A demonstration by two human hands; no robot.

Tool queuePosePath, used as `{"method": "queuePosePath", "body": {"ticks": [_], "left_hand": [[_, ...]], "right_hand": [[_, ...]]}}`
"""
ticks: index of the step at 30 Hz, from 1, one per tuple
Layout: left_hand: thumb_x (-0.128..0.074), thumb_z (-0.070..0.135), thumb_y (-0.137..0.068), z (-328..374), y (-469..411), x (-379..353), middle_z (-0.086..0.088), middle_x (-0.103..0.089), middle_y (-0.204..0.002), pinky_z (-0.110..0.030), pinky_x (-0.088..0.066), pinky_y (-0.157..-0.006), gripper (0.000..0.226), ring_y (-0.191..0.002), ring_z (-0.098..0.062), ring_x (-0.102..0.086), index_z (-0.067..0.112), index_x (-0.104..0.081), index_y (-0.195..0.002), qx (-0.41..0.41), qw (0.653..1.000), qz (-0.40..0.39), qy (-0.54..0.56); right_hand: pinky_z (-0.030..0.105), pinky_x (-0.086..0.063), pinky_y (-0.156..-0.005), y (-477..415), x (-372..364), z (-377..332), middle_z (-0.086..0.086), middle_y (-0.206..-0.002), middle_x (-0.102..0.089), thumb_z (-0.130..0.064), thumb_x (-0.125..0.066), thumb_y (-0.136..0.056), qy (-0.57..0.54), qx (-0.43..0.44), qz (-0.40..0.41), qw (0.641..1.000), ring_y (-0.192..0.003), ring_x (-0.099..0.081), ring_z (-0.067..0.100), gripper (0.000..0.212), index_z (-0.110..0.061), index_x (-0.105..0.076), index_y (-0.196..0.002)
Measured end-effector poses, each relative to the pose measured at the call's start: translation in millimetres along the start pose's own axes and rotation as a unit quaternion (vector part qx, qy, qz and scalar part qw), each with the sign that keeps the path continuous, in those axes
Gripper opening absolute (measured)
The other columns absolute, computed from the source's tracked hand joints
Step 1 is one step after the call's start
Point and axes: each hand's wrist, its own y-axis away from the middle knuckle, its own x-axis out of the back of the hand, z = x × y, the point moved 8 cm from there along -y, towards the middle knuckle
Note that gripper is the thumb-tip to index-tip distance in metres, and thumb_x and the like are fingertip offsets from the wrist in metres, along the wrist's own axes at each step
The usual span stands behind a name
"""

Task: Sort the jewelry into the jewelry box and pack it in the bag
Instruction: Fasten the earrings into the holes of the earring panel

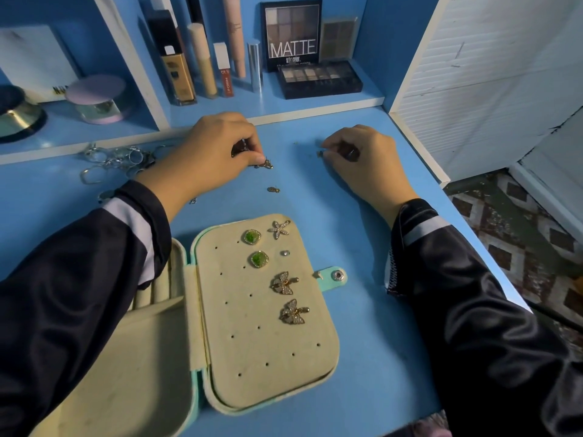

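**Both hands pinching small pieces at the far edge of the desk, box lying nearer the body**

The left hand (217, 146) is curling its thumb and fingertips down onto a small gold earring (266, 164), pinching it right at the desk surface. The right hand (366, 156) is doing the same with a tiny gold piece (320, 153) at the tips of its curled fingers; it is too small to tell whether this is a stud or an earring back.

A loose gold earring (273, 189) is lying just beside the left fingertips, on the side toward the body. It is sitting between that hand and the open jewelry box (268, 383), so the left hand is clearly the nearer one to it.

The box is lying closer to the person than both hands, with its long axis running roughly away from the body. Its cream earring panel is facing up. The far end is already carrying a starfish earring (279, 229), green stone studs (251, 237), a small clear stud (285, 253) and butterfly earrings (284, 282). The free holes are sitting in the near half and left column, so the coming move looks like a pull back toward the body.

A heap of silver rings (116, 157) is waiting left of the left wrist on the blue desk (362, 310). No bag is showing.
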Motion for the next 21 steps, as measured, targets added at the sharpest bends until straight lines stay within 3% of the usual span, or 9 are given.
{"method": "queuePosePath", "body": {"ticks": [7,10,13,17,21], "left_hand": [[-0.068,0.019,-0.091,-4,1,3,0.002,-0.059,-0.088,-0.002,-0.032,-0.059,0.009,-0.065,0.014,-0.049,0.011,-0.067,-0.090,0.034,0.999,0.006,0.027],[-0.065,0.018,-0.093,-3,2,5,0.005,-0.059,-0.078,-0.003,-0.033,-0.055,0.009,-0.058,0.013,-0.049,0.009,-0.066,-0.094,0.044,0.998,0.007,0.041],[-0.063,0.016,-0.095,0,4,6,0.002,-0.062,-0.081,-0.004,-0.035,-0.055,0.009,-0.055,0.013,-0.049,0.008,-0.064,-0.097,0.042,0.998,0.008,0.054],[-0.066,0.018,-0.092,-1,4,5,0.019,-0.058,-0.078,-0.002,-0.035,-0.059,0.007,-0.062,0.010,-0.051,0.011,-0.067,-0.096,0.045,0.997,0.011,0.067],[-0.071,0.019,-0.089,-4,5,4,0.023,-0.060,-0.075,-0.002,-0.035,-0.061,0.008,-0.062,0.007,-0.050,0.014,-0.071,-0.094,0.060,0.993,0.013,0.097]], "right_hand": [[0.002,-0.036,-0.068,-5,-6,-6,0.000,-0.084,-0.058,-0.011,-0.070,-0.084,-0.004,0.020,-0.004,1.000,-0.068,-0.049,-0.003,0.007,-0.010,-0.073,-0.090],[0.002,-0.036,-0.069,-6,-9,-8,0.001,-0.086,-0.058,-0.010,-0.070,-0.083,-0.006,0.028,-0.014,0.999,-0.069,-0.049,0.000,0.008,-0.009,-0.074,-0.091],[0.003,-0.036,-0.069,-6,-10,-9,0.003,-0.087,-0.058,-0.010,-0.070,-0.083,-0.005,0.034,-0.016,0.999,-0.071,-0.050,0.008,0.009,-0.008,-0.074,-0.091],[0.002,-0.036,-0.069,-5,-10,-10,0.002,-0.089,-0.056,-0.009,-0.070,-0.083,-0.004,0.038,-0.024,0.999,-0.072,-0.049,0.006,0.010,-0.009,-0.074,-0.092],[0.003,-0.037,-0.070,-5,-12,-10,0.003,-0.092,-0.057,-0.008,-0.069,-0.084,-0.001,0.035,-0.036,0.999,-0.075,-0.051,0.010,0.010,-0.010,-0.075,-0.093]]}}
